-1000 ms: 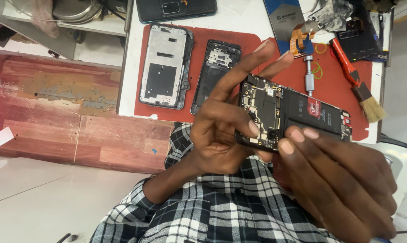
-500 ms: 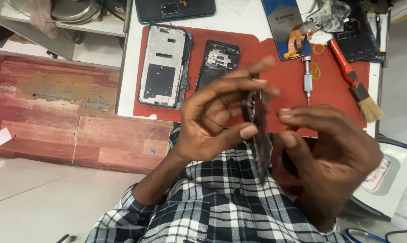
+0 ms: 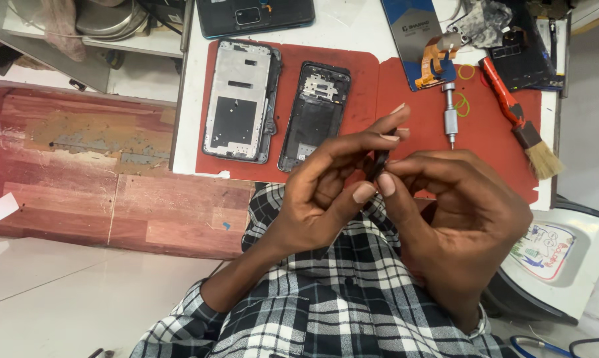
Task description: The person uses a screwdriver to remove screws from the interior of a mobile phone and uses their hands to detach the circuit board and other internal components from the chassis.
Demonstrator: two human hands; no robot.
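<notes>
head view: your left hand (image 3: 326,192) and right hand (image 3: 458,212) meet above your checked shirt (image 3: 326,305), fingers curled and pinched shut on a thin dark phone part (image 3: 381,161) held edge-on between them, just in front of the red mat (image 3: 485,126). on the mat lie a silver phone frame (image 3: 238,99), a black phone frame (image 3: 314,116), a small screwdriver (image 3: 450,118) and a brush (image 3: 525,136).
</notes>
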